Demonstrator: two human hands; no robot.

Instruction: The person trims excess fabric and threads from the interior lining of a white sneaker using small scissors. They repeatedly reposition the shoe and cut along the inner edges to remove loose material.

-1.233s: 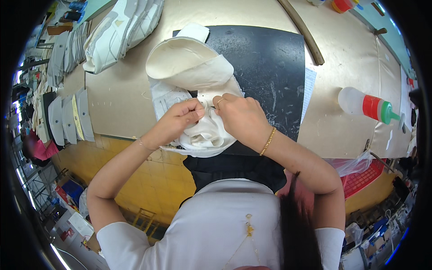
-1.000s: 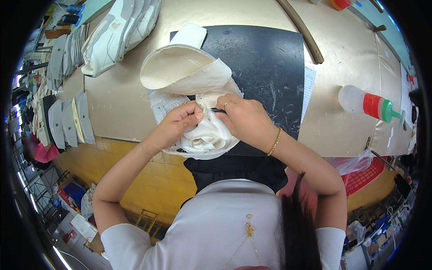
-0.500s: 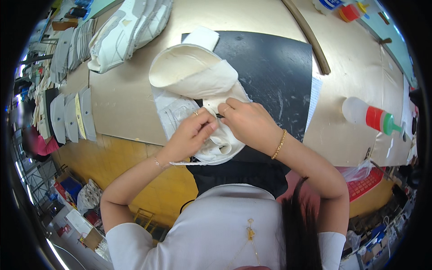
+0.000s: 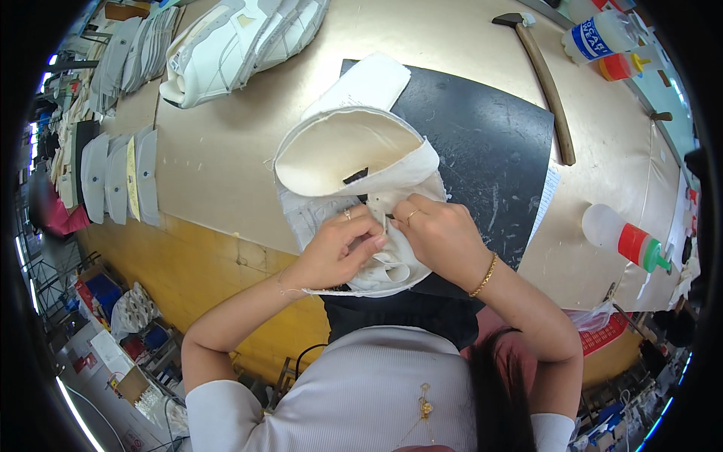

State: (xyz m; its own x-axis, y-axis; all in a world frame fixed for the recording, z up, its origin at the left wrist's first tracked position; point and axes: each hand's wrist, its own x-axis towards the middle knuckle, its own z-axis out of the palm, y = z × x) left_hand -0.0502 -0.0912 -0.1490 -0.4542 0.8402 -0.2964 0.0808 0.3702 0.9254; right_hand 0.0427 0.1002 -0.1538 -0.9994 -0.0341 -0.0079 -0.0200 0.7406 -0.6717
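Observation:
A half-formed white fabric bag (image 4: 354, 154) with raw, frayed seams lies at the table's near edge, partly on a black mat (image 4: 482, 128). Its rounded mouth gapes away from me, and a small black patch (image 4: 355, 175) shows at the inner edge. My left hand (image 4: 343, 248) has fingers curled and pinched on bunched white cloth in the near part. Close beside it, the fingertips of my right hand (image 4: 444, 239) press together on the same bag at a fold. What exactly lies between the fingertips is hidden. A flat white flap (image 4: 365, 81) sticks out behind the mouth.
On the right lie a hammer (image 4: 546, 90) and a red-banded squeeze bottle (image 4: 629, 237) with a green cap. Another bottle (image 4: 602, 36) stands at the far right. Stacked white-grey sewn pieces (image 4: 237, 53) sit far left, with grey panels (image 4: 120, 177) along the left edge.
The whole view has shifted, so table things sit lower and farther right, and the hammer's head now shows. Both hands remain on the bag; its mouth shows wider, with the black patch visible.

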